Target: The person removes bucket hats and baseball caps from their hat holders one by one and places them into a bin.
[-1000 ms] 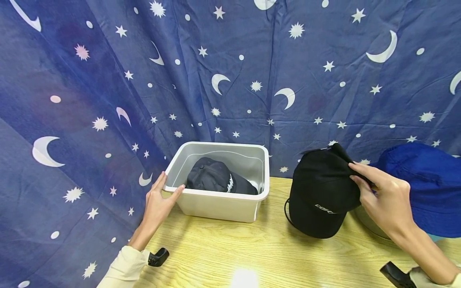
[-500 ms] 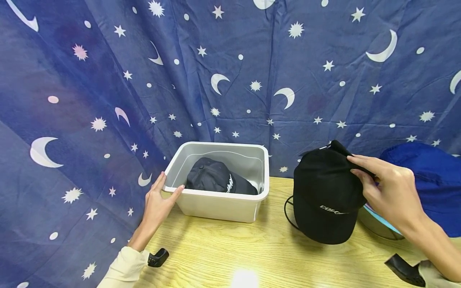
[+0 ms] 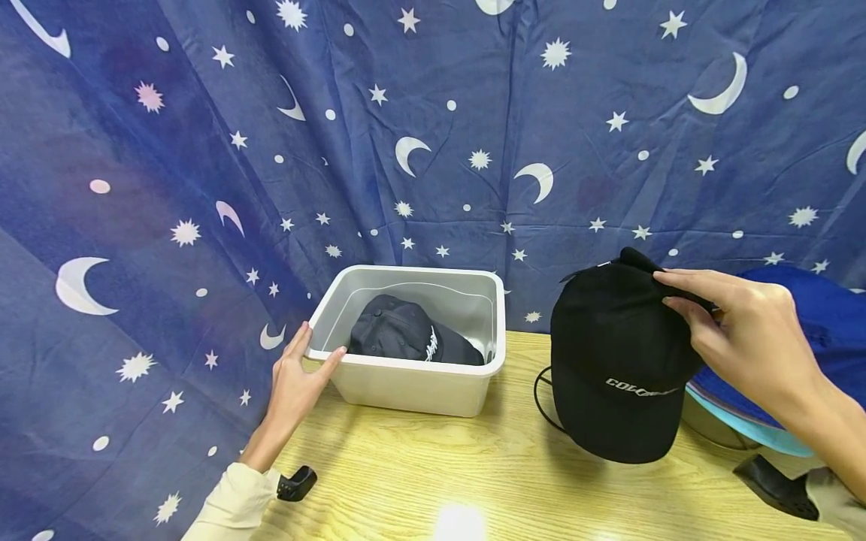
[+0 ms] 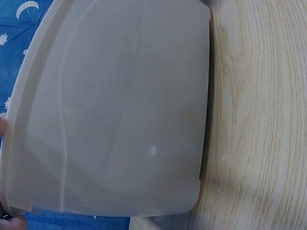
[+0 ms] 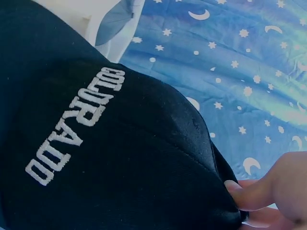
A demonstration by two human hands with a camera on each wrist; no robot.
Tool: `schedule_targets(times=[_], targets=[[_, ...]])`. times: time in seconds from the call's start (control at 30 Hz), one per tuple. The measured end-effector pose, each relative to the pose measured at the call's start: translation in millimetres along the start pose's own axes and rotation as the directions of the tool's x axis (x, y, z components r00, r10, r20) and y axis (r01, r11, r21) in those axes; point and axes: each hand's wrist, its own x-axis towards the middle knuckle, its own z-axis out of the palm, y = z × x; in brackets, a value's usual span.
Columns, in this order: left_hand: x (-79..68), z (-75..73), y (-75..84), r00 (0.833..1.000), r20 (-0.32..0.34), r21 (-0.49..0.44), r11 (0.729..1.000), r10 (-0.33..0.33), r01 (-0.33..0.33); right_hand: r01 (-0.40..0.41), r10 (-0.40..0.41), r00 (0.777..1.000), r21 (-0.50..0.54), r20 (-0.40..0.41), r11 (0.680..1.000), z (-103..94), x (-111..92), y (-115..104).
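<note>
A black baseball cap (image 3: 609, 338) with white lettering is in my right hand (image 3: 758, 330), pinched between thumb and fingers at its upper right. The right wrist view reads "COLORADO" across the front of the same black cap (image 5: 144, 158), with my right hand (image 5: 268, 196) at its edge. My left hand (image 3: 298, 383) holds the near left corner of a light grey plastic bin (image 3: 413, 387), thumb on the front rim and fingers along the left rim. Inside the bin lies a dark baseball cap (image 3: 392, 330) with white script. The bin's outer wall (image 4: 129, 105) fills most of the left wrist view.
At the right, partly behind my right hand, sit a blue bucket hat (image 3: 839, 338) and a light-blue brim (image 3: 764, 428) under it. A thin black cord (image 3: 541, 402) loops left of the held cap. The wooden table (image 3: 419, 466) meets a starry blue curtain (image 3: 433, 195).
My right hand has moved slightly right and up with the black cap, and the cap has turned to show more of its lettering. My left hand and the bin stay where they were.
</note>
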Motion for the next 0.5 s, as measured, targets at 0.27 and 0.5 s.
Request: schedule_targets(times=[0.27,0.5], targets=[[0.0,0.2,-1.4,1.0,-0.011,-0.003,1.0,0.014,-0.014,0.042,-0.042,0.998,0.005,0.042,0.999,-8.0,14.8,-2.5],[0.9,1.6,-2.6,1.0,-0.015,0.002,1.0,0.022,-0.022,0.139,-0.144,0.985,0.056,0.092,0.989,-8.2,28.1,-1.0]])
